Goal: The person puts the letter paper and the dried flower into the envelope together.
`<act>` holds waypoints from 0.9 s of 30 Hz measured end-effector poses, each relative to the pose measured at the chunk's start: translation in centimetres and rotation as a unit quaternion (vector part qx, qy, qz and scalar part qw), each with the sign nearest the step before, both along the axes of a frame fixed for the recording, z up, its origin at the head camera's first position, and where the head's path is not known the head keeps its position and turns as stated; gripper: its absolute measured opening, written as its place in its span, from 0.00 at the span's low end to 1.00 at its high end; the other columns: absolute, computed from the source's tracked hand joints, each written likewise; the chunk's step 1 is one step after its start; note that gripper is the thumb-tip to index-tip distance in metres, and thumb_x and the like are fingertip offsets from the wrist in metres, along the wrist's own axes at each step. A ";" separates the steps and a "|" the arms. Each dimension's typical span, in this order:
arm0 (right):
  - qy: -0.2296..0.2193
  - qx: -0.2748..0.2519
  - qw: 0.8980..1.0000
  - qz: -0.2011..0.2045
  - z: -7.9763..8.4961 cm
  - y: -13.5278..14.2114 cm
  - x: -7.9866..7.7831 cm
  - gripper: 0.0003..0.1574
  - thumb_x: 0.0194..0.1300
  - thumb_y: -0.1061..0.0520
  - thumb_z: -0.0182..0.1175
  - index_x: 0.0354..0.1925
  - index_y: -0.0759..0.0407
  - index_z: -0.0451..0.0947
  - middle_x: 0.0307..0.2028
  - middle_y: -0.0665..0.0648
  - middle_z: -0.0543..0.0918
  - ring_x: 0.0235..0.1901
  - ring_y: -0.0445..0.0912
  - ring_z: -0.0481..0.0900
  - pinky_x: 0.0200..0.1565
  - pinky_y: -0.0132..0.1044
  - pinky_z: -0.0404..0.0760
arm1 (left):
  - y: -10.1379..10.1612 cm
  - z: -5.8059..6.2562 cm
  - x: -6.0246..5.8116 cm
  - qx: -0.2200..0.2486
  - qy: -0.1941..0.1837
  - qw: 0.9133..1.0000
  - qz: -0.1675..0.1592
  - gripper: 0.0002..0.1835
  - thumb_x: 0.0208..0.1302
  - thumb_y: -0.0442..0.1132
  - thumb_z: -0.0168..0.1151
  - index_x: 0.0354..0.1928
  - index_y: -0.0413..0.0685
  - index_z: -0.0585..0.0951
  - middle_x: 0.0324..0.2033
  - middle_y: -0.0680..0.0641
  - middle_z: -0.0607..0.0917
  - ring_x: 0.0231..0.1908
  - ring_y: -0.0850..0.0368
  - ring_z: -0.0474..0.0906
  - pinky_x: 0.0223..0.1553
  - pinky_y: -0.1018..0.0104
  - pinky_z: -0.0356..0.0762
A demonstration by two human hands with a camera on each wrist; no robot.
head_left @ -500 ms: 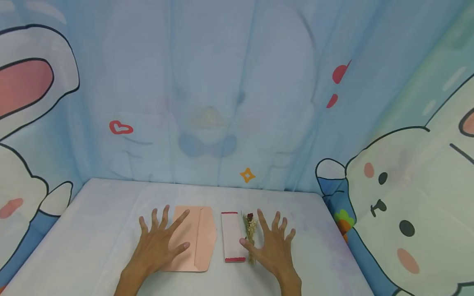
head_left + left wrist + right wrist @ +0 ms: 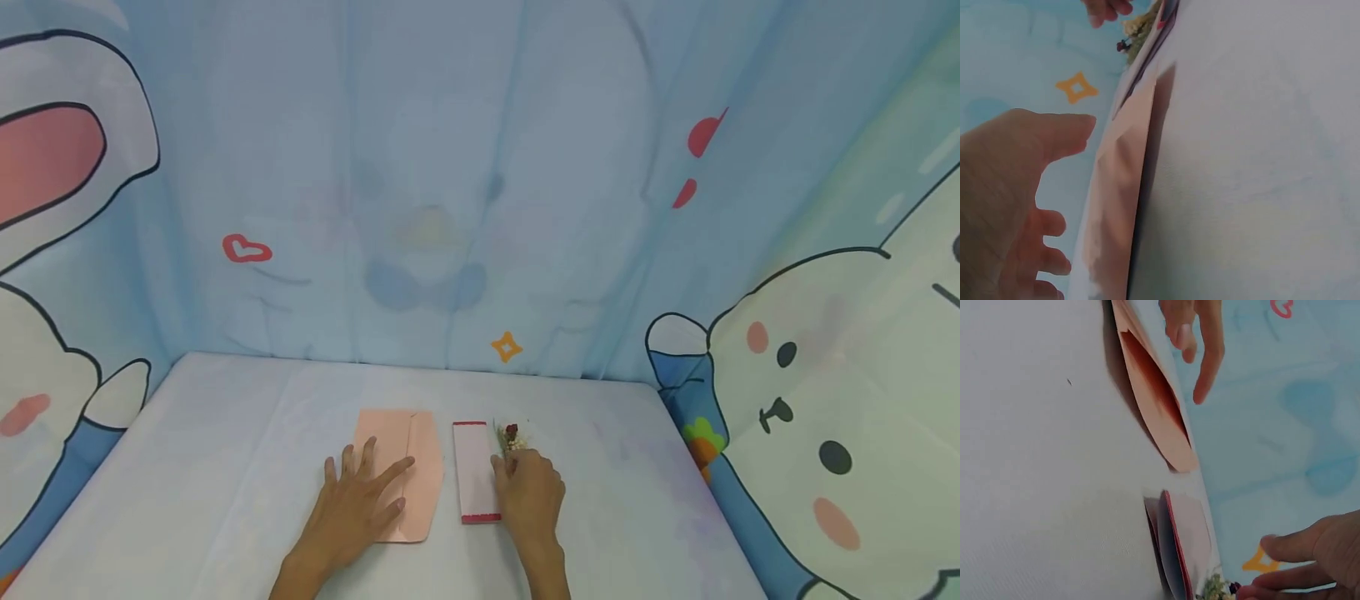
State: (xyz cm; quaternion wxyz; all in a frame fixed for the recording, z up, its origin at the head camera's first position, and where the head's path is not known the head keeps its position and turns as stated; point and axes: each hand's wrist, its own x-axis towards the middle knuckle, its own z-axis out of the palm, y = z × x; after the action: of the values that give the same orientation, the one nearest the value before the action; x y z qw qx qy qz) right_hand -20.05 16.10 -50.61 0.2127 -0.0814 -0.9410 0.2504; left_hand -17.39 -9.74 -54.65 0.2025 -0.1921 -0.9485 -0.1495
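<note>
A peach envelope (image 2: pixel 425 479) lies on the white table, its flap towards the right; the right wrist view shows its slit gaping. My left hand (image 2: pixel 347 512) is spread over the envelope, fingers apart, and looks raised off the paper in the left wrist view. Beside the envelope is a folded pale pink card (image 2: pixel 474 475) with red edges. A small dried flower bunch (image 2: pixel 513 437) with a dark red bloom lies right of the card. My right hand (image 2: pixel 534 496) is just over the bunch, fingers bent down, hiding its stems. Thumb (image 2: pixel 1288 545) and fingers stand apart, gripping nothing visible.
A white cloth covers the table (image 2: pixel 225 467). Behind it hangs a blue curtain (image 2: pixel 420 167) with cartoon rabbits at both sides, meeting the table's back edge.
Both hands have come closer together. My right hand has moved left and bent its fingers over the flower bunch; my left hand has shifted right over the envelope.
</note>
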 end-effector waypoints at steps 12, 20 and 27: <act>-0.072 -0.023 0.997 -0.036 -2.2 -3.4 0.0 0.15 0.51 0.60 0.76 0.24 0.67 0.80 0.20 0.58 0.77 0.23 0.50 0.73 0.25 0.43 0.66 | 1.1 -0.6 0.6 0.062 -0.145 0.987 -0.001 0.27 0.68 0.58 0.60 0.68 0.68 0.74 0.74 0.35 0.65 0.72 0.22 0.56 0.70 0.26 0.57; -0.042 -0.040 0.997 -0.052 -2.8 -3.8 -0.4 0.13 0.51 0.64 0.74 0.32 0.72 0.81 0.26 0.64 0.80 0.28 0.56 0.79 0.25 0.47 0.72 | 0.7 -0.7 0.7 0.069 -0.158 0.985 0.002 0.28 0.71 0.56 0.57 0.72 0.66 0.69 0.77 0.38 0.60 0.76 0.26 0.50 0.75 0.34 0.54; -0.009 -0.144 0.988 -0.055 -2.8 -3.4 -0.6 0.04 0.59 0.67 0.66 0.34 0.68 0.84 0.27 0.62 0.86 0.28 0.55 0.84 0.28 0.49 0.79 | 0.3 -0.8 0.7 0.088 -0.178 0.980 0.005 0.28 0.72 0.54 0.57 0.72 0.69 0.68 0.78 0.39 0.59 0.77 0.27 0.48 0.73 0.32 0.57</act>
State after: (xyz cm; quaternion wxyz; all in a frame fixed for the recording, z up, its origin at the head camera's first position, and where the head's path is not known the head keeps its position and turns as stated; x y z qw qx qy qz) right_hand -20.68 12.69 -53.39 0.2033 -0.1650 -0.8911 0.3707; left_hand -16.70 -9.47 -55.45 0.0473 -0.1387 -0.9535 -0.2633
